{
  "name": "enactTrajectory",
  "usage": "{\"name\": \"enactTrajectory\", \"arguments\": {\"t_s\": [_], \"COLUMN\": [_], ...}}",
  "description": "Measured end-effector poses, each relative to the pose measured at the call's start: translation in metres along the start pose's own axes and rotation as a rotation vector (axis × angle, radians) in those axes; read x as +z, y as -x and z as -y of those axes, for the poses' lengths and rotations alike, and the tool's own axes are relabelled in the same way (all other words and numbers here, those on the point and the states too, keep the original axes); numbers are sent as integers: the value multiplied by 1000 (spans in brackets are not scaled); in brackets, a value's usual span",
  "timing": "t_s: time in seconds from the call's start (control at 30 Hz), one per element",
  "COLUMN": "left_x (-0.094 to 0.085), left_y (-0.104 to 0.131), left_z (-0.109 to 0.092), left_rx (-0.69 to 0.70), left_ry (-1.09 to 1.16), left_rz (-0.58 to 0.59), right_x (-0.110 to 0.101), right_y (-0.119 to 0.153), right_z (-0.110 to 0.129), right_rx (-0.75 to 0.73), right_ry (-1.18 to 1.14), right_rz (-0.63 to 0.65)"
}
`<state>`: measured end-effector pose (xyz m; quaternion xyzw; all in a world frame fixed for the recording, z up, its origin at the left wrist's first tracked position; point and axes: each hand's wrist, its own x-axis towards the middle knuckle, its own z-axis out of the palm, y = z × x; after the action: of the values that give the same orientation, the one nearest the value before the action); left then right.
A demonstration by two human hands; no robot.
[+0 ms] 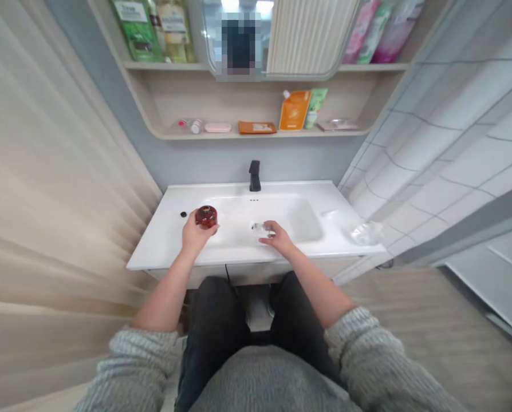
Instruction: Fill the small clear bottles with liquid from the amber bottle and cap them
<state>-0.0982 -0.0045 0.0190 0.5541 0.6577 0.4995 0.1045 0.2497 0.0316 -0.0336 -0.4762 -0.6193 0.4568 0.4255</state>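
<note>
My left hand [196, 236] is wrapped round a dark amber bottle [207, 217] with an open neck, held over the left edge of the basin. A small black cap [183, 214] lies on the counter just left of it. Over the middle of the white basin [307, 220], my right hand [277, 237] grips a small clear object [262, 228] between thumb and fingers. Its exact kind is too small and blurred to make out.
A black faucet [255, 176] rises behind the basin. Crumpled clear plastic [366, 233] lies at the counter's right end. On the shelf [174, 135] above stand an orange pouch [295, 110], a green tube [315, 107] and several small items. A curtain [58, 200] hangs at the left.
</note>
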Motion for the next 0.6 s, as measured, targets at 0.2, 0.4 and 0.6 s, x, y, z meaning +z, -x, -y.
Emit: {"name": "enactTrajectory", "arguments": {"t_s": [0.2, 0.4, 0.6], "left_x": [66, 107, 121], "left_y": [-16, -22, -19], "left_z": [-33, -22, -4], "left_rx": [-25, -28, 47], "left_ry": [64, -11, -82], "left_rz": [177, 230, 280], "right_x": [-4, -2, 8], "right_y": [-21, -69, -96], "right_z": [-2, -12, -34], "right_rx": [24, 35, 83], "right_ry": [-19, -6, 74], "right_rz": [-23, 53, 11]}}
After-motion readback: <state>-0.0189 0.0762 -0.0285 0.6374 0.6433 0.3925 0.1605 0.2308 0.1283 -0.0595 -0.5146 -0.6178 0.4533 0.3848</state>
